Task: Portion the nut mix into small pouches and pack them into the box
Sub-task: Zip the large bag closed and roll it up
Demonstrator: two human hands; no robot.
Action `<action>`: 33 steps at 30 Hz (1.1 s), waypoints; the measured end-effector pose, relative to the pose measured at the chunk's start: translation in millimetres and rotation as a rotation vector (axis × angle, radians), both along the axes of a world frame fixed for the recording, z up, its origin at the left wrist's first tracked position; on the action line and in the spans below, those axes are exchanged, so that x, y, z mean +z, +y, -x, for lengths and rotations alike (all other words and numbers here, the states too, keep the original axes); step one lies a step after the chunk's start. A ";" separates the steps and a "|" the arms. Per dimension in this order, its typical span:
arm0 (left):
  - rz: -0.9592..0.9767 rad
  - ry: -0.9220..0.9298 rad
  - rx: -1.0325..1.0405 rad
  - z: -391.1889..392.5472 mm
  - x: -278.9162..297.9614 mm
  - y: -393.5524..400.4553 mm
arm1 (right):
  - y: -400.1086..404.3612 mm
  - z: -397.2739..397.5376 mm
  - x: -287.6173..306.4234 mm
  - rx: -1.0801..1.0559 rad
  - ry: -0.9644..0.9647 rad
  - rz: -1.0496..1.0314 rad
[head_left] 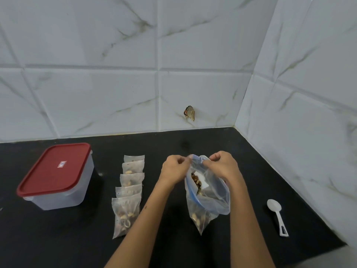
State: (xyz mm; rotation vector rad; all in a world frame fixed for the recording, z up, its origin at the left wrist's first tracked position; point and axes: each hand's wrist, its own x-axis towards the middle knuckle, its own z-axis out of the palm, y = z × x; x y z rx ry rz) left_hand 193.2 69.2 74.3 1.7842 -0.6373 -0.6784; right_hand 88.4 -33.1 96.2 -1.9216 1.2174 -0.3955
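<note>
**Both hands on the zip bag's mouth, nut mix inside**

Left hand (174, 168) had its fingers curled, pinching the far-left corner of the big zip bag (209, 196) at the top seal. Right hand (222, 165) did the same on the right side of the rim, thumb and fingers nipped on the blue strip. Bag mouth gaped between them, bottom corner resting on the black tabletop (173, 238).

Handling read: thin clear film, floppy, no shape of its own. The nut mix (197, 182) sat low and loose, so the weight would likely sag and shift if lifted by one corner. Film looked slick; the stiffer zip strip was the sensible place to hold, both sides at once.

Left of the hands, a row of small pouches (129, 192) lay overlapped on the tabletop, at least some already with nuts in them. Light, soft, best picked by the top edge, I'd guess.

Further left, the box (61, 192) stood with its red lid (56, 169) on. Rigid, easy to grip by the sides.

White spoon (277, 215) lay well right, untouched.
</note>
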 end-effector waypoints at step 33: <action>-0.035 -0.524 -0.045 -3.1 -12.3 -5.2 | -6.9 1.5 5.5 -0.086 0.091 0.298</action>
